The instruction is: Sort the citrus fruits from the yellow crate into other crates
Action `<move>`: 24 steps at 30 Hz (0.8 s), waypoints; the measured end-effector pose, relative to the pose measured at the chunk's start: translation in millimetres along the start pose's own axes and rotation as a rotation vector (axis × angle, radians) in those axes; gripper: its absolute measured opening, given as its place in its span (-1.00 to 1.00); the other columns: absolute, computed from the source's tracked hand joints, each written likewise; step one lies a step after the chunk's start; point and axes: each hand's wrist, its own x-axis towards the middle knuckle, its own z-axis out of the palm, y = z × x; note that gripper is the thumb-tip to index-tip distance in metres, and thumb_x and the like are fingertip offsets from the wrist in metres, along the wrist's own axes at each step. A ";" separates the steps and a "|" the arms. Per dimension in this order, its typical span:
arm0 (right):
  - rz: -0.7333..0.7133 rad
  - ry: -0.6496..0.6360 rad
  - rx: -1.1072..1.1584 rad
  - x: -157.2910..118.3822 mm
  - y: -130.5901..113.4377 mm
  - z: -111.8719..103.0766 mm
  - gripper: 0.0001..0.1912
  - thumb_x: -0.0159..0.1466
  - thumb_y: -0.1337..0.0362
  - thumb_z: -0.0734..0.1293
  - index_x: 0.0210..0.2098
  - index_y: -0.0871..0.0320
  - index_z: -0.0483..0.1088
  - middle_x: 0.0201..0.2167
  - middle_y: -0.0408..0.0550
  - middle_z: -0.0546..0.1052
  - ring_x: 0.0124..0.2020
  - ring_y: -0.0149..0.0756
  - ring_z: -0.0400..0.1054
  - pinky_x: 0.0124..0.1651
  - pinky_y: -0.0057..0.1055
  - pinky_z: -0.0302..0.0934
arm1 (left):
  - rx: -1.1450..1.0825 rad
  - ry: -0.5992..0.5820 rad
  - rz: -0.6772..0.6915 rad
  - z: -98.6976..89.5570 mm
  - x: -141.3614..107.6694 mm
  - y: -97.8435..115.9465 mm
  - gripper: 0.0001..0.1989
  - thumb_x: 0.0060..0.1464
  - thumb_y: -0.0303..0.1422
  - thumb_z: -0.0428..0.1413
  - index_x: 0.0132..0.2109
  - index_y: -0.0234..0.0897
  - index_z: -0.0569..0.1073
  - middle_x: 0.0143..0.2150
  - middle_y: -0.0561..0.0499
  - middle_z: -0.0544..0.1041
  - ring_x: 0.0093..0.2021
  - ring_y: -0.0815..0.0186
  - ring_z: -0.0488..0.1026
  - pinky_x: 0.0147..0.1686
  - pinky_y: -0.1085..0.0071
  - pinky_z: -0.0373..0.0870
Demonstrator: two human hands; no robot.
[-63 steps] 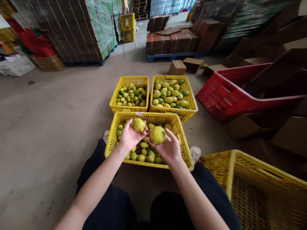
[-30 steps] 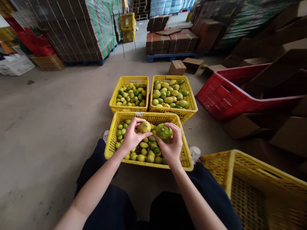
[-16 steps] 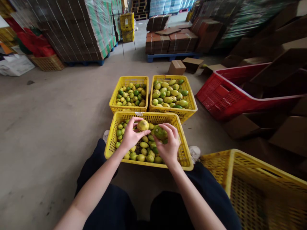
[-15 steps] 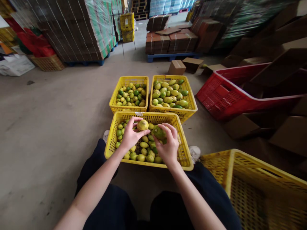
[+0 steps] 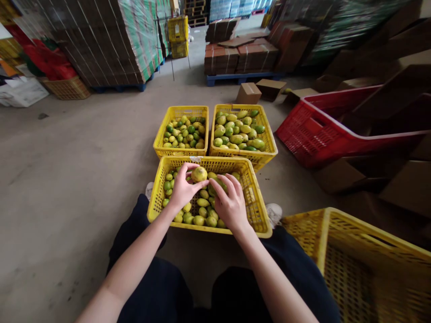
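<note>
A yellow lemon (image 5: 199,174) with a brownish blemish is pinched between the thumb and fingers of my left hand (image 5: 183,188), above the near yellow crate (image 5: 259,213). My right hand (image 5: 230,199) hovers palm down over the same crate, its fingers apart and their tips close to that lemon. Green fruit (image 5: 220,183) shows between the right fingers; my hand partly covers it, and it appears to lie below them. Several yellow-green lemons (image 5: 198,220) cover much of the crate's bottom.
Beyond stand two yellow crates of fruit, a left one (image 5: 158,141) and a right one (image 5: 272,146). Another yellow crate (image 5: 325,233) is at my right knee. Farther right is a red bin (image 5: 303,134) with cardboard boxes (image 5: 357,175) around it.
My right hand has turned palm down and moved slightly left; the large green lemon it gripped no longer shows between thumb and fingers. My left hand still has its yellow lemon.
</note>
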 end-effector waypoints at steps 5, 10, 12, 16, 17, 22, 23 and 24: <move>-0.031 -0.007 -0.045 -0.3 1.3 -0.2 -0.36 0.10 0.59 0.15 0.14 0.03 0.24 0.03 0.07 0.34 0.15 0.00 0.10 0.13 0.07 0.17 | 0.030 0.001 -0.005 -0.6 0.1 -1.4 -0.57 -0.17 -0.32 0.30 -0.14 -0.22 0.33 -0.08 -0.03 0.41 -0.13 0.28 0.41 -0.22 0.38 0.41; -0.038 -0.044 -0.067 0.3 2.0 -2.4 -0.36 0.11 0.60 0.15 0.13 0.01 0.26 0.03 0.04 0.36 0.16 0.00 0.09 0.15 0.08 0.13 | 0.032 0.006 -0.018 -0.2 0.5 -1.2 -0.57 -0.19 -0.32 0.31 -0.15 -0.23 0.34 -0.09 -0.04 0.41 -0.14 0.28 0.41 -0.24 0.40 0.41; -0.003 -0.048 -0.021 1.2 1.3 -3.1 -0.35 0.09 0.61 0.15 0.10 -0.03 0.29 0.03 0.02 0.37 0.16 -0.01 0.11 0.16 0.09 0.12 | 0.035 0.010 -0.019 0.2 1.0 -0.3 -0.56 -0.20 -0.30 0.31 -0.15 -0.23 0.34 -0.08 -0.04 0.41 -0.15 0.29 0.41 -0.25 0.42 0.41; 0.239 0.010 0.224 6.2 -1.9 -5.4 -0.51 0.07 0.49 0.28 -0.02 0.03 0.39 -0.02 0.03 0.41 0.06 -0.03 0.23 0.11 0.03 0.18 | -0.020 0.044 -0.080 0.8 2.9 2.0 -0.58 -0.19 -0.23 0.29 -0.17 -0.22 0.36 -0.15 -0.01 0.44 -0.21 0.33 0.43 -0.32 0.49 0.40; 0.360 0.024 0.343 8.2 -2.4 -6.5 -0.55 0.05 0.42 0.33 -0.05 0.05 0.40 -0.05 0.02 0.43 0.02 -0.04 0.27 0.07 0.00 0.23 | -0.069 0.045 -0.141 0.6 3.5 2.6 -0.61 -0.16 -0.19 0.27 -0.19 -0.22 0.36 -0.21 0.02 0.45 -0.28 0.36 0.44 -0.40 0.52 0.39; 1.147 0.042 1.268 19.4 2.0 -14.4 -0.64 0.09 0.15 0.34 -0.13 0.12 0.37 -0.32 -0.07 0.54 -0.39 -0.22 0.45 -0.41 -0.28 0.41 | -0.399 -0.067 -0.592 -3.1 7.0 6.4 -0.58 0.03 0.03 -0.04 -0.36 -0.29 0.33 -0.59 0.09 0.37 -0.73 0.50 0.25 -0.78 0.59 0.08; 1.271 0.036 1.422 21.4 3.7 -15.8 -0.67 0.11 0.13 0.31 -0.17 0.15 0.38 -0.37 -0.06 0.55 -0.46 -0.23 0.45 -0.50 -0.33 0.40 | -0.448 -0.082 -0.649 -4.0 7.7 7.1 -0.56 0.04 0.03 -0.06 -0.39 -0.30 0.33 -0.62 0.09 0.36 -0.75 0.51 0.21 -0.79 0.60 0.05; 1.371 0.029 1.532 23.2 5.2 -16.8 -0.69 0.12 0.12 0.30 -0.21 0.18 0.39 -0.41 -0.04 0.55 -0.51 -0.25 0.45 -0.56 -0.37 0.38 | -0.493 -0.091 -0.694 -4.7 8.4 7.6 -0.56 0.05 0.02 -0.07 -0.41 -0.32 0.33 -0.63 0.08 0.36 -0.76 0.52 0.19 -0.80 0.61 0.03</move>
